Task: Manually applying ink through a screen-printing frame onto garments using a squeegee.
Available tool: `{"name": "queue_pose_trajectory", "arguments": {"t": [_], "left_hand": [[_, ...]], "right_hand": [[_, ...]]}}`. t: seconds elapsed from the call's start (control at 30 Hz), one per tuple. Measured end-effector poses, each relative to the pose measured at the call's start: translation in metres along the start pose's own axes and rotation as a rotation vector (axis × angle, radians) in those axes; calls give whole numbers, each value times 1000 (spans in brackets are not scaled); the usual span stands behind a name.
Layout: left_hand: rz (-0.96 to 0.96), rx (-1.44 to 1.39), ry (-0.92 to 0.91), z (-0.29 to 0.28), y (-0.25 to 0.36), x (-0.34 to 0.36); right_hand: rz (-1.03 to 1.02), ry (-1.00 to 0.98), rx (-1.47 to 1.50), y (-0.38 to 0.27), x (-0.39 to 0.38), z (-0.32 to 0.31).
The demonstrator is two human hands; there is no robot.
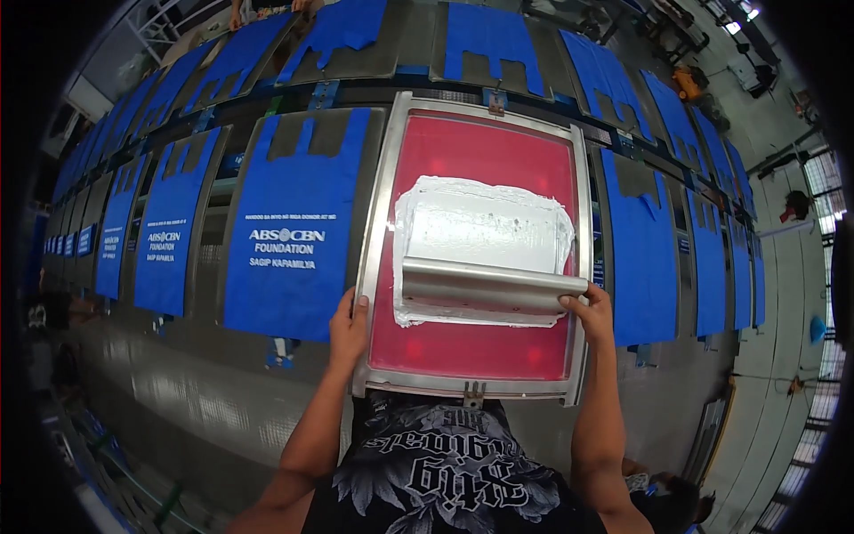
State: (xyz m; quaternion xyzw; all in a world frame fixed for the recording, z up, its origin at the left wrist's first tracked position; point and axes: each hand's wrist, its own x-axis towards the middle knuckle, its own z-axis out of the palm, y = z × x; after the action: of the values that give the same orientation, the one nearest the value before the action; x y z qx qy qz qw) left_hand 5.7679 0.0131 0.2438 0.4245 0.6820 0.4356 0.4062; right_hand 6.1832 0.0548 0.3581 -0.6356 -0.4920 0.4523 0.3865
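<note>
A silkscreen frame [374,258] with a metal border and red mesh lies in front of me. White ink [485,218] coats the middle of the mesh in a thick rectangle. Across the lower part of the ink rests a long metal squeegee [489,283]. My right hand [592,316] pinches the squeegee's right end, close by the frame's right rail; some fingertips are hidden. Around the frame's left rail my left hand [350,331] is closed, thumb on top. What lies under the screen is hidden.
Flat boards with blue bags run in rows on both sides. A printed blue bag [292,222] lies just left of the frame, and another blue bag [636,249] just right. Metal clamps [495,101] sit along the rail behind. At the top left, another person's hand [236,16] shows.
</note>
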Motion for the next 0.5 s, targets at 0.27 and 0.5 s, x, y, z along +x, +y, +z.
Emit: {"name": "queue_pose_trajectory", "arguments": {"t": [0.27,0.5], "left_hand": [[-27,80,59,57,23,-20],[-76,111,93,75,13,-14]], "right_hand": [[56,-123,-8,40,52,-64],[56,-135,-8,54,72,-79]]}}
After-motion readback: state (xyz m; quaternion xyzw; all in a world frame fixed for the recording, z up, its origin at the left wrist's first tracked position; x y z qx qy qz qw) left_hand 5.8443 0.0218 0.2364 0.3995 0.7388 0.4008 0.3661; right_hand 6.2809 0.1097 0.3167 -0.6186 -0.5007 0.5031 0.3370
